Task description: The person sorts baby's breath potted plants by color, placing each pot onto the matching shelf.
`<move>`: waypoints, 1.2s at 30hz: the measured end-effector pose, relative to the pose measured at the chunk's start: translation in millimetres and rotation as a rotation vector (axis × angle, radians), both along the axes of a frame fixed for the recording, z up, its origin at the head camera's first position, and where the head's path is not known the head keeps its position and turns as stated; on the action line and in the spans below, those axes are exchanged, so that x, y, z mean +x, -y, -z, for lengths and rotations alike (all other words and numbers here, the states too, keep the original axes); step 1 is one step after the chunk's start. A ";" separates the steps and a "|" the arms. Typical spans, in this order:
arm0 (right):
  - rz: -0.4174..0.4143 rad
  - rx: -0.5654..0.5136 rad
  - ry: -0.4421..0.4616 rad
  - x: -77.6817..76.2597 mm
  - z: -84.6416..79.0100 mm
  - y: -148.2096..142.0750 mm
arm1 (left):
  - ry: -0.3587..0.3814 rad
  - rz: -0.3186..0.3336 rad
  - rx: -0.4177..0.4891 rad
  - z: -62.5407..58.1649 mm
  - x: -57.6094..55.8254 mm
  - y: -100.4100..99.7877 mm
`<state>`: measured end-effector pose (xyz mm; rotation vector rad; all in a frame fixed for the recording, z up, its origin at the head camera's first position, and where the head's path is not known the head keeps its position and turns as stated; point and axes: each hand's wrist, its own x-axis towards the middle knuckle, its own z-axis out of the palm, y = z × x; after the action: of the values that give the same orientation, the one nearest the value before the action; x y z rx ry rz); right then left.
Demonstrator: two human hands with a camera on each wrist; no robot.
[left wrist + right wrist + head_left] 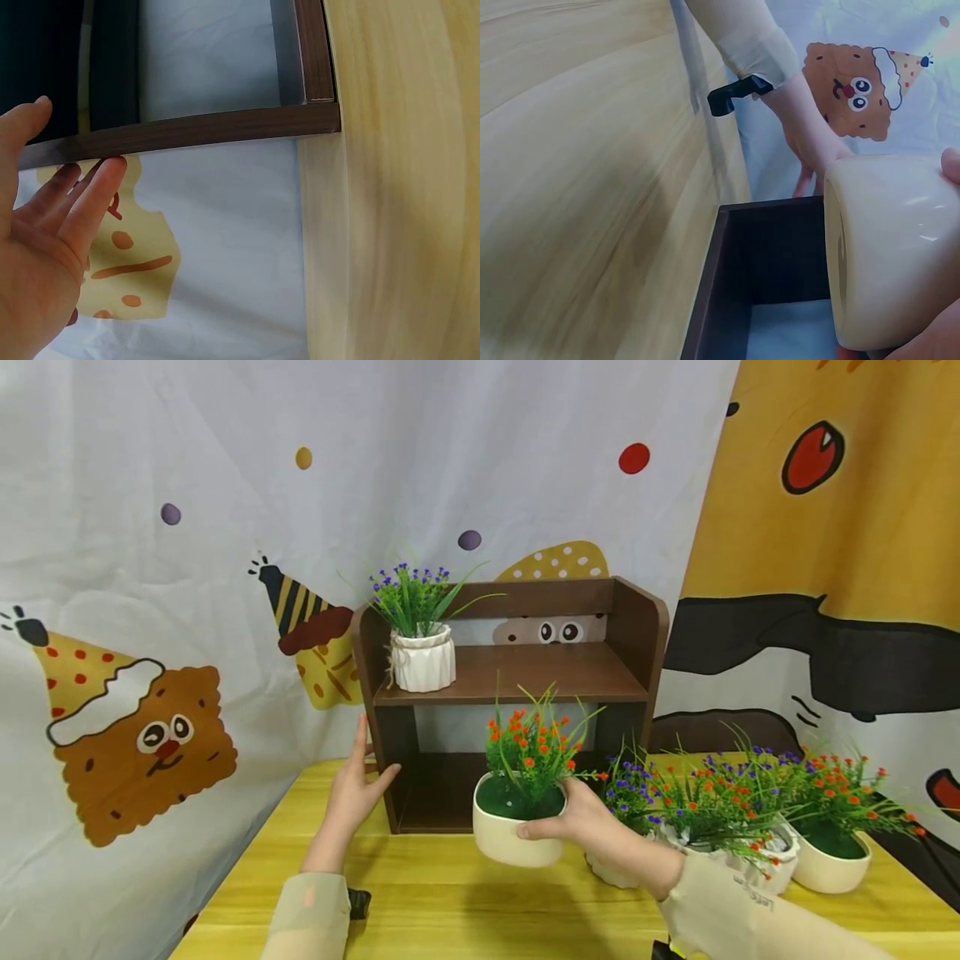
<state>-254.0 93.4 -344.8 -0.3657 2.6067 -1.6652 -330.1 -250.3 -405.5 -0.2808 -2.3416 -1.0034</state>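
My right hand (585,818) grips a cream oval pot (510,843) of orange flowers (528,743) by its right side, thumb across the front. The pot hangs above the table, in front of the lower compartment of a brown two-tier shelf (517,672). In the right wrist view the pot (900,240) shows its base and glossy wall. My left hand (356,793) is at the shelf's left side panel, fingers straight; in the left wrist view the fingertips (112,169) touch the panel's outer face. A white pot with purple flowers (423,660) stands at the left of the upper shelf.
On the table's right side stand several potted plants: a cream pot with orange flowers (832,860), and white pots with purple and orange flowers (720,810) close together. The yellow wooden table (420,910) extends in front of the shelf. A printed curtain (225,568) hangs behind.
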 end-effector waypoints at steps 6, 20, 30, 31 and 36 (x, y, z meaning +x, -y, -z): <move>0.029 0.051 0.004 -0.7 11.7 9.5 | -0.045 -0.019 -0.025 2.8 1.2 0.8; -0.017 -0.014 -0.017 -12.3 46.5 29.4 | -0.086 -0.001 -0.039 0.4 -1.8 0.4; -0.011 -0.007 0.053 -16.2 70.9 46.2 | -0.073 -0.011 -0.029 2.7 -1.2 -0.2; -0.008 -0.001 0.045 -17.7 72.2 47.8 | -0.076 -0.014 -0.029 2.8 -1.3 -0.5; -0.027 -0.020 -0.015 -29.2 77.4 58.0 | -0.104 -0.022 -0.035 3.6 -2.5 -1.0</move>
<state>-283.2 35.4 -422.2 -0.4129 2.5851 -1.6883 -332.5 -249.3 -409.1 -0.3133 -2.2653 -0.9164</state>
